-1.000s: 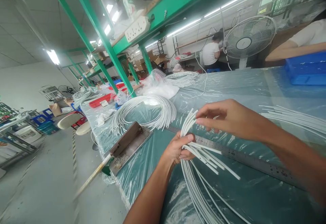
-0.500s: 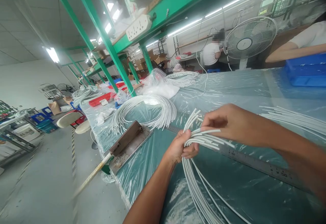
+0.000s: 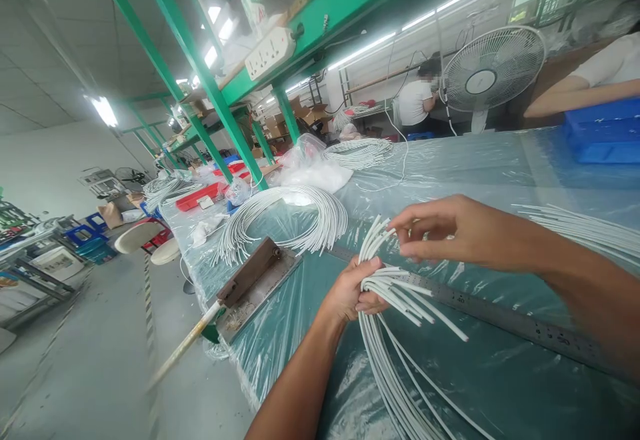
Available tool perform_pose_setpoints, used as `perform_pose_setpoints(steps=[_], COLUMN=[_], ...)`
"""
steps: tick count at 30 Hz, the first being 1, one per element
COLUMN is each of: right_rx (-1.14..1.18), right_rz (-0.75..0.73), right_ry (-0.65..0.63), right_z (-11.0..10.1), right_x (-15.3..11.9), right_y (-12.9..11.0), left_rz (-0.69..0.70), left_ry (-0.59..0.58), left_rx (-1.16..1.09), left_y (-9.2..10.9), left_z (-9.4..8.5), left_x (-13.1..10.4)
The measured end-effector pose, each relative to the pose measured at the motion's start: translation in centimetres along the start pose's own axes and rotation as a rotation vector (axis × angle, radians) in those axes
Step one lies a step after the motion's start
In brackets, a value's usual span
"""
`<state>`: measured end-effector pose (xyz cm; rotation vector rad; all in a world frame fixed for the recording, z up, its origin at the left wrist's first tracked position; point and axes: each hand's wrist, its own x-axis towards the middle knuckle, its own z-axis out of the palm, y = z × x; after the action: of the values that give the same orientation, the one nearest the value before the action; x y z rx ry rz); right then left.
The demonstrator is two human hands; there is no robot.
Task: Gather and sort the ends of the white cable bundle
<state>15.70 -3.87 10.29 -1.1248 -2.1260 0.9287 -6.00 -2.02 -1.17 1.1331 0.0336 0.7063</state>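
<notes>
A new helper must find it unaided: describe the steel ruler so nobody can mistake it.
Start at the long table covered in clear plastic sheeting. Near its front edge, just beyond the left hand gripping a bundle of white cables, lies the steel ruler. Unlike the round white cables, it is flat, straight, grey, and printed with numbers.

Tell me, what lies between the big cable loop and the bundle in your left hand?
Head view: only a bare strip of plastic-covered table, with the steel ruler's end.
</notes>
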Motion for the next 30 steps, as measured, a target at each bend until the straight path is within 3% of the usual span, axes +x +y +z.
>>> perform_pose_setpoints(steps=[4, 11, 18, 21, 26, 27, 30], right_rx=[-0.036, -0.101, -0.062, -0.058, 0.135, 0.174, 0.155], right_rz=[-0.091, -0.211, -0.287, -0.294, -0.231, -0.207, -0.128], right_ry=[0.126, 0.191, -0.061, -0.073, -0.335, -0.318, -0.099], right_z=[1.1, 1.5, 1.2, 1.0, -0.3, -0.4, 0.2], right_x=[-0.1, 0.0, -0.9, -1.3, -0.9, -0.6, -0.1], right_y=[-1.1, -1.2, -2.6, -3.0, -0.9, -0.4, 0.4], left_rz=[0.006, 0.030, 0.031, 0.042, 0.034, 0.035, 0.043], left_ry=[-0.009, 0.012, 0.063, 0.077, 0.026, 0.017, 0.005], left_rx=[-0.001, 0.017, 0.040, 0.059, 0.064, 0.062, 0.057], left_y=[0.0, -0.1, -1.0, -1.0, -0.5, -0.4, -0.3], left_z=[0.1, 0.0, -0.5, -0.5, -0.2, -0.1, -0.1], left_x=[0.1, 0.1, 0.4, 0.1, -0.2, -0.2, -0.2])
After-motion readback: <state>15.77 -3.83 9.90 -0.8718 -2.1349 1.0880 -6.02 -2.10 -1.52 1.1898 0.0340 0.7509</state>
